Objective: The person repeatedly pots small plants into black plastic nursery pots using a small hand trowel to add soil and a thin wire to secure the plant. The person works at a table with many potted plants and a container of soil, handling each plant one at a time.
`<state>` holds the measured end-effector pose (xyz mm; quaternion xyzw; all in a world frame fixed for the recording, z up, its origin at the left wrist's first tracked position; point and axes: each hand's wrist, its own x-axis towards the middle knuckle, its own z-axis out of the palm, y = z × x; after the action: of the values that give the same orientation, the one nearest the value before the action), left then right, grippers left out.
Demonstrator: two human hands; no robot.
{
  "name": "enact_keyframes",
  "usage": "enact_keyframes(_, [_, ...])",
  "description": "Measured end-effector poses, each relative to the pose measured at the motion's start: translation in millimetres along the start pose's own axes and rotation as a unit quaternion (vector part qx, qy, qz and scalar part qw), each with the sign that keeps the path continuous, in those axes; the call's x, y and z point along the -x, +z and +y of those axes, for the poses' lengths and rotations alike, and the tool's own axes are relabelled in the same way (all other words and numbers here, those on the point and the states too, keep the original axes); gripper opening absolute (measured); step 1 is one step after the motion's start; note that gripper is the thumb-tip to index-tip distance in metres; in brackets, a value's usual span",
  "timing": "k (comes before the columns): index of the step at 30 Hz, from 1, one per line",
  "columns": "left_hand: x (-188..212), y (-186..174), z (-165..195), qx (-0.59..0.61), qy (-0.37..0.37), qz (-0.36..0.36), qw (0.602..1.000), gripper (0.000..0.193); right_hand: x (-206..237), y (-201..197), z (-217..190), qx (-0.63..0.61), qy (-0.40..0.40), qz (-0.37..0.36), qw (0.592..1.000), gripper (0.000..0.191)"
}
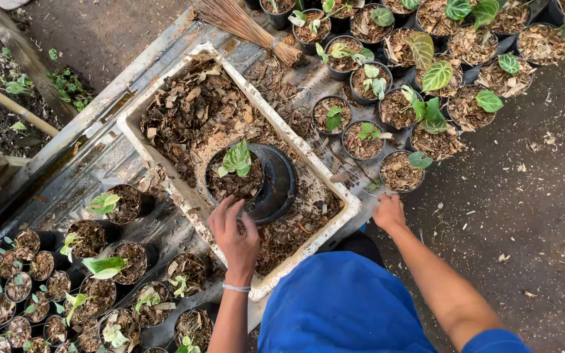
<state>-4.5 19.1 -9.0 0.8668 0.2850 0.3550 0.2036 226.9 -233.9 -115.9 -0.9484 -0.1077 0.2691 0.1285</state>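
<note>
A white foam box [140, 103] filled with dry leaf mulch lies in front of me. Inside it stands a black pot [281, 171] with a small green seedling [237, 159] in brown mix. My left hand [235, 236] rests at the pot's near rim, fingers curled over the mulch; whether it grips anything I cannot tell. My right hand [388, 212] is outside the box by its right corner, fingers bent down near the ground, close to a filled black pot [400, 171].
Several black pots with young plants stand at the upper right [437, 76] and the lower left [106, 267]. A twig broom [250, 26] lies above the box. A metal sheet [93, 153] lies under the box, bare soil to the right. My blue shirt [341, 307] fills the bottom.
</note>
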Motion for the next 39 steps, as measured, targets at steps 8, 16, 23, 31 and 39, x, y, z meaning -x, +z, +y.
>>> enact_keyframes(8, [26.6,-16.4,2.9,0.030,-0.087,0.034,0.995,0.026,22.2,13.4,-7.8,0.053,0.001,-0.064,0.997,0.058])
enact_keyframes(16, [52.7,-12.7,20.6,0.092,-0.171,-0.004,0.981,0.023,27.0,20.0,-11.4,0.019,0.068,-0.047,0.996,0.029])
enact_keyframes(23, [64.3,1.4,27.4,0.118,-0.118,-0.014,0.986,0.023,46.5,33.5,-28.0,0.007,0.046,-0.062,0.997,0.046])
enact_keyframes(31, [74.8,5.6,36.5,0.169,-0.179,-0.066,0.967,0.023,58.9,10.9,-36.6,0.038,0.080,-0.088,0.992,0.034])
enact_keyframes(39, [80.0,9.2,33.3,0.160,-0.149,-0.047,0.975,0.023,37.6,-17.2,26.3,0.086,0.014,-0.065,0.994,0.025])
